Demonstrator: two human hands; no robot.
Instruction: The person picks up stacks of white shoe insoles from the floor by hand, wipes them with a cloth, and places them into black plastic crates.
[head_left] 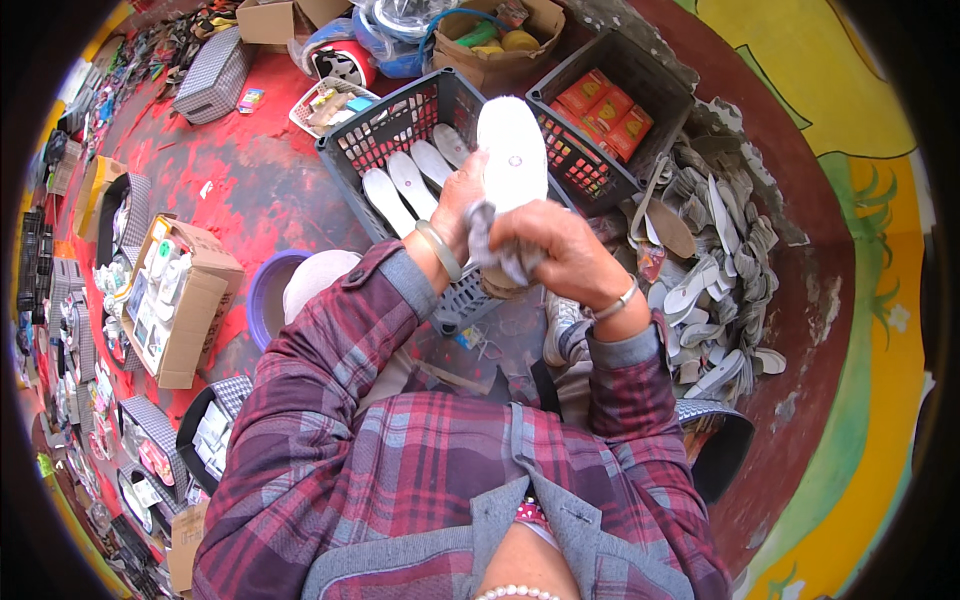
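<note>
A white, fuzzy-topped insole (515, 150) with a small round mark stands raised in front of me. My left hand (462, 198) grips its left edge, fingers closed. Bunched in my right hand (565, 248) is a grey cloth (500, 240), pressed against the lower end of the insole; the fingers are curled round it. Just beyond my hands, a dark plastic crate (385, 108) holds several pale insoles (408, 180) lying side by side. Part of that crate is hidden behind my hands and the raised insole.
To the right lies a large heap of insoles (715, 290) against the wall. A second dark crate (590, 155) contains orange boxes (603, 112). On the left are a purple basin (268, 300) and a filled cardboard box (205, 300). A brown carton (500, 65) stands at the back.
</note>
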